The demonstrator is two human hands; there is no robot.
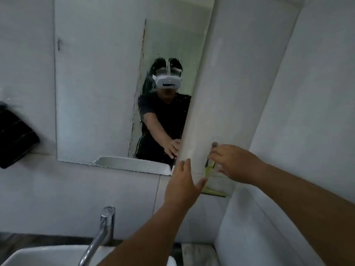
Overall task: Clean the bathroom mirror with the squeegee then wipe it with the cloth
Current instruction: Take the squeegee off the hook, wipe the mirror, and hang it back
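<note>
The mirror [99, 89] hangs on the grey wall, with water streaks and droplets on its right part. A yellow-green squeegee [210, 170] hangs from a small hook [214, 144] on the wall just right of the mirror, its blade [215, 193] at the bottom. My right hand [236, 164] pinches the top of the squeegee's handle just under the hook. My left hand [182, 181] is spread open beside the mirror's lower right corner, its thumb touching the squeegee's lower part. A black cloth [15, 137] lies on the ledge at the far left.
A chrome tap [101, 233] rises over a white sink [44, 255] at the bottom left. A wall corner [269, 112] juts out on the right, close to the squeegee. The mirror shows a person wearing a headset.
</note>
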